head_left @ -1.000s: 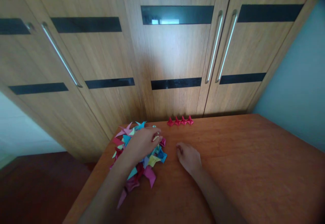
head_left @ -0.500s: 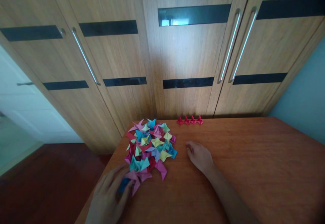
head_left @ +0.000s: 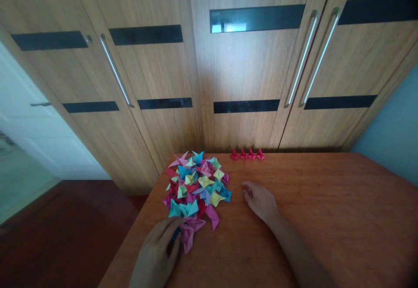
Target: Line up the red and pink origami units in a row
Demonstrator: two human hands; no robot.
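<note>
A heap of colourful origami cranes (head_left: 205, 181) in pink, teal, yellow, blue and red covers the left part of the wooden table (head_left: 326, 209). At the heap's near edge my left hand (head_left: 158, 249) has its thumb and fingers curled around a blue origami crane (head_left: 176, 234), mostly hidden by them. Its fingertips also touch a pink origami crane (head_left: 187, 236). My right hand (head_left: 259, 200) rests on the table to the right of the heap, fingers curled in, with nothing visible in it. Beyond it, several red origami cranes (head_left: 247, 154) stand in a row at the far edge.
A wooden wardrobe (head_left: 163, 70) with dark strips and long metal handles rises right behind the table. A white door (head_left: 58, 140) is at the left, with dark red floor (head_left: 81, 227) below. The blue wall (head_left: 388, 122) borders the right side.
My left hand has moved to the right, and the blue and pink cranes at its fingers have shifted right with it, closer under the heap. My right hand stays in place. The view has turned slightly.
</note>
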